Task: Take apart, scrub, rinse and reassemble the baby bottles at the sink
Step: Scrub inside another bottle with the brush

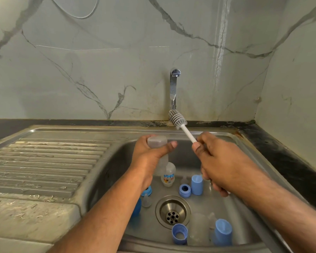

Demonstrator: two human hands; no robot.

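the steel sink point(259, 161) takes most of the lower view, with a ribbed draining board point(47, 165) on its left side and a marble wall behind. the tap point(173, 88) comes out of the wall above the far edge of the basin, and no water is seen running from it.

over the basin, the left hand point(150, 156) grasps a clear bottle body point(158, 143); the fingers wrap around it and the thumb lies across the front. its long axis is close to upright, a little leaned, and one end stands up above the fingers. i cannot tell if this upper end is the open mouth or the closed base.

the right hand point(219, 161) is clenched around the handle of the bottle brush point(179, 122). the white shaft goes up and away to the left, so the grey bristle head is beyond the bottle, higher, and a little to its right, just under the tap. brush and bottle are apart.

this is the relation that matters: the brush axis points away from the bottle, not into it. i judge the brush must turn and come back toward the bottle, or the bottle must tilt toward it, before scrubbing inside is possible.

on the sink floor around the drain point(172, 212) lie smaller parts: a second bottle with a printed picture point(169, 175), blue caps point(197, 184), blue rings point(185, 190) and clear teats point(146, 200). so the taking apart looks mostly done.
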